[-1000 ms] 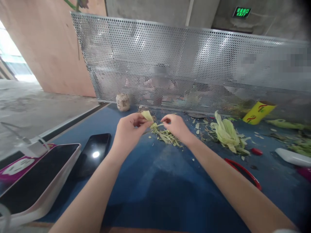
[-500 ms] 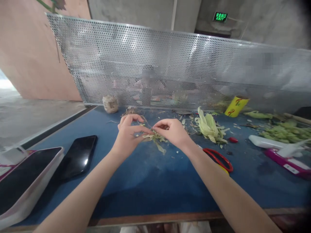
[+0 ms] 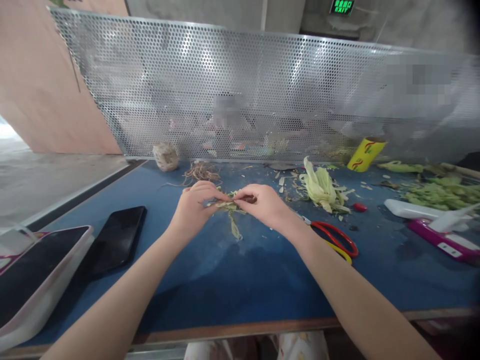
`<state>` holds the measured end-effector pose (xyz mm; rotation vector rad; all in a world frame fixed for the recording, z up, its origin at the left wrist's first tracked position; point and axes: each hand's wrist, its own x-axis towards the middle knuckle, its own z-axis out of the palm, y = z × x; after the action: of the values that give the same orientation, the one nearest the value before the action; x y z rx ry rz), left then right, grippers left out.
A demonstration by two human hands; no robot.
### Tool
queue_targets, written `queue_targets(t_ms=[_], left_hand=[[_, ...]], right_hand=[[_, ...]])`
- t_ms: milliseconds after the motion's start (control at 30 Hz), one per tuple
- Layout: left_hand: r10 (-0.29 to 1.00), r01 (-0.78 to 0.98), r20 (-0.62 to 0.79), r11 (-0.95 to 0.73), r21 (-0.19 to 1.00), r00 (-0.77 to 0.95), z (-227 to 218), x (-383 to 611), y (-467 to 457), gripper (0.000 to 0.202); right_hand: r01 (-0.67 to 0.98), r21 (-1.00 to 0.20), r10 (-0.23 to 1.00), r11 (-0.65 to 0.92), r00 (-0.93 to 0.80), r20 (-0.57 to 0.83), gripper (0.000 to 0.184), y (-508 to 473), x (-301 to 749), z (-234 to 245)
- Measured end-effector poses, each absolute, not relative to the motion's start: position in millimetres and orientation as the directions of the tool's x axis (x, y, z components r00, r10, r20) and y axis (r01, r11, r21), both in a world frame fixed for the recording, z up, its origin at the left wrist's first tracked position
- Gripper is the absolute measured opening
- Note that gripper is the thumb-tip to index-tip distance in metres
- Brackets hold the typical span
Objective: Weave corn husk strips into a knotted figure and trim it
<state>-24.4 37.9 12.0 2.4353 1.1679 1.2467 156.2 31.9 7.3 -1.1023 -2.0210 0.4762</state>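
Note:
My left hand (image 3: pixel 195 207) and my right hand (image 3: pixel 264 205) meet over the middle of the blue table (image 3: pixel 232 280). Both pinch a small bundle of pale green husk strips (image 3: pixel 231 210), held just above the table top. One strip hangs down from the bundle toward the table. The fingertips of both hands are closed tight on the bundle and nearly touch each other.
A black phone (image 3: pixel 112 242) and a white-edged tablet (image 3: pixel 33 272) lie at the left. Red-handled scissors (image 3: pixel 333 239) lie right of my right wrist. Farther back are a husk pile (image 3: pixel 322 187), a twine ball (image 3: pixel 165 156), loose fibre (image 3: pixel 200 172), a yellow tube (image 3: pixel 365 154) and a perforated metal screen (image 3: pixel 240 90).
My hands dropped a yellow husk piece, came together and closed on the strip bundle. The camera tilted down and panned right, so the scissors and the table's near edge came into view.

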Motion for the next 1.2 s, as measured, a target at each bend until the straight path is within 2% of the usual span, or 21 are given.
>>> queue_targets(t_ms=[133,267,433,500,600,700,800,900,1067,1200], left_hand=[[0.758,0.550,0.585,-0.631,0.547,0.288,9,-22,38,0.006],[0.827,0.536,0.508,-0.549,0.642,0.239,7,-19,38,0.011],[0.834,0.575,0.518,-0.522,0.630,0.190,6,-18,37,0.013],[0.848,0.591,0.496,-0.501,0.633,0.187,7,-18,35,0.012],[0.885,0.570,0.433,-0.448,0.689,0.172,7,-17,34,0.012],[0.925,0.472,0.352,-0.376,0.798,0.141,6,-16,34,0.013],[0.953,0.341,0.282,-0.303,0.890,0.111,3,-16,35,0.013],[0.960,0.280,0.257,-0.278,0.919,0.113,2,-17,36,0.013],[0.928,0.387,0.333,-0.373,0.843,0.169,4,-20,36,0.010],[0.922,0.388,0.333,-0.386,0.837,0.199,4,-22,35,0.014]], right_hand=[[0.664,-0.477,0.793,0.576,-0.313,0.522,0.010,28,152,8],[0.812,-0.309,0.793,0.494,-0.276,0.544,0.009,20,144,10],[0.841,-0.295,0.812,0.454,-0.254,0.525,0.010,15,137,7],[0.867,-0.253,0.811,0.429,-0.248,0.529,0.011,14,136,4],[0.914,-0.082,0.761,0.397,-0.278,0.586,0.014,11,134,-1],[0.907,0.068,0.671,0.416,-0.357,0.650,0.018,9,133,-5],[0.881,0.076,0.619,0.467,-0.388,0.683,0.019,9,134,-7],[0.851,0.033,0.603,0.523,-0.397,0.692,0.017,12,137,-9],[0.806,0.052,0.566,0.590,-0.458,0.686,0.019,13,139,-14],[0.770,0.092,0.483,0.632,-0.484,0.729,0.024,13,140,-16]])
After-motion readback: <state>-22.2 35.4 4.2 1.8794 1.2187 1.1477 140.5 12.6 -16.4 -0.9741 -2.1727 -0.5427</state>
